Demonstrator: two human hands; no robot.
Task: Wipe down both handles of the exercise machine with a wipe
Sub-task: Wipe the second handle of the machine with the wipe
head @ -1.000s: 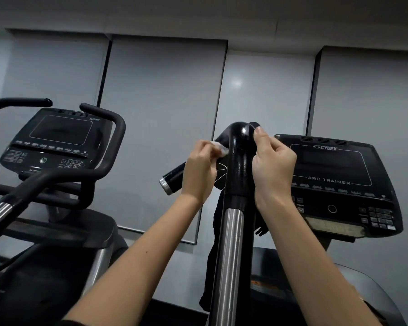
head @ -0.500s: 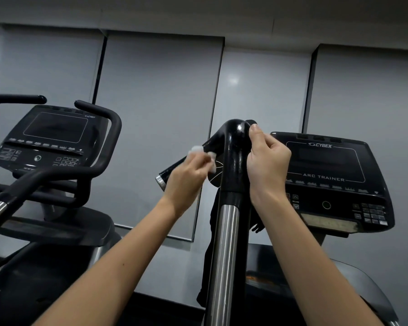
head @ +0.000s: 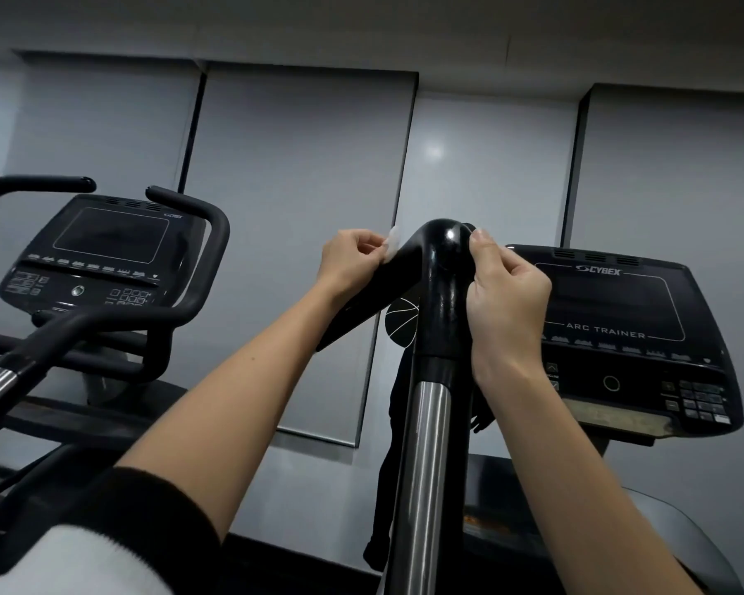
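White, small and crumpled, a wipe [head: 392, 247] sits pinched between the thumb and curled fingertips of the left hand [head: 351, 261]. It is pressed against the upper side of the glossy black moulded handle [head: 445, 294], just left of its rounded top bend, where a side branch slopes down and to the left.

The right hand [head: 510, 307] grips the same handle on the right of the bend. Its fingers are curled round the handle and closed tight, with one fingertip up at the crown. It seems to steady the handle and holds no wipe.

Below the black grip the handle runs on as a brushed chrome tube [head: 424, 465] toward the bottom edge of the view. Behind the right hand stands the dark console [head: 619, 311] marked Cybex Arc Trainer. A second, similar machine [head: 104, 251] stands off to the left, with no hand on it.

By my judgement the task is no further than its first half. The wipe is at work on the top of one handle, whose sloping branch and lower grip may need passes too. The machine's other handle is out of view, so whether it has been wiped cannot be told.
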